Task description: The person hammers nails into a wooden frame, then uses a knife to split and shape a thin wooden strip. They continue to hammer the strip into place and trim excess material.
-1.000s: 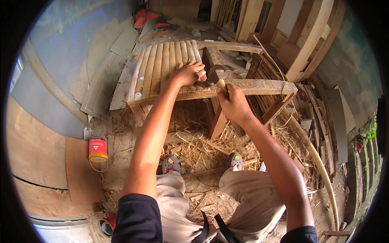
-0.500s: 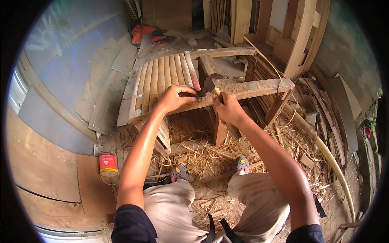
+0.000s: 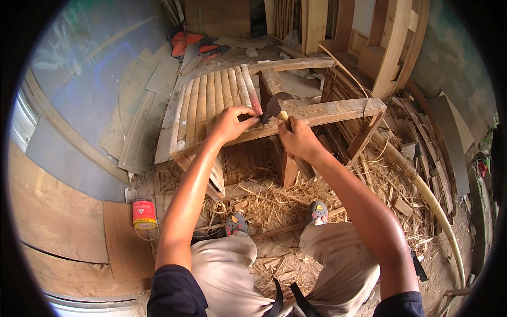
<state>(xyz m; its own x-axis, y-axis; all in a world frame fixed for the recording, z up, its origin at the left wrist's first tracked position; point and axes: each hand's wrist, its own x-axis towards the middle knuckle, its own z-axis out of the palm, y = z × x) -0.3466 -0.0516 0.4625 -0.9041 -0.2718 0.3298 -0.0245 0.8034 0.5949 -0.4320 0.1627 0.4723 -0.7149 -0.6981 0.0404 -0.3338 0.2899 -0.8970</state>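
My right hand (image 3: 297, 137) is wrapped round the wooden handle of a hammer (image 3: 274, 107) with a dark metal head. The head is low over the front rail (image 3: 332, 112) of a wooden frame, beside my left fingertips. My left hand (image 3: 232, 124) pinches at the near end of the last slat (image 3: 251, 92), which has a reddish tip. Whatever sits between those fingers is too small to make out. To the left, a row of split bamboo slats (image 3: 211, 98) lies side by side across the frame.
Wood shavings (image 3: 280, 211) cover the ground around my feet. A red and yellow can (image 3: 144, 214) stands at the left. Scrap boards (image 3: 422, 142) and a long bamboo pole (image 3: 422, 185) lie on the right. Upright timber frames (image 3: 393, 47) stand at the back right.
The hammer head has dipped slightly beside the left fingertips. My left hand has shifted a little to the right, still pinching at the slat end.
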